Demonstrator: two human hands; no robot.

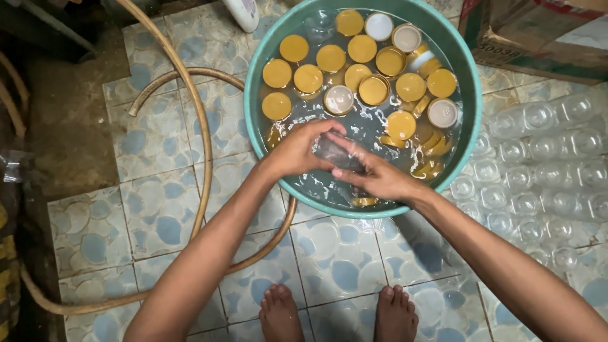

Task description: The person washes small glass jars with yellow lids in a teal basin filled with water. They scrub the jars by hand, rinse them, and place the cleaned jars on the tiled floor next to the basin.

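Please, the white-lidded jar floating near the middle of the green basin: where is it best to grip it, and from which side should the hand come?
Probably grip the white-lidded jar by the rim of its round lid, coming straight down from above. The lid faces up and the body sits under water, so only the lid edge is free. Yellow-lidded jars crowd it on the far side; the near side, toward the hands, has open water for fingertips.

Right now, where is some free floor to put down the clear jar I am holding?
Bare tiles lie left of the green basin, though a hose crosses them. More tiles are free between basin and feet. To the right, rows of clear jars crowd the floor. Yellow lids fill the basin.
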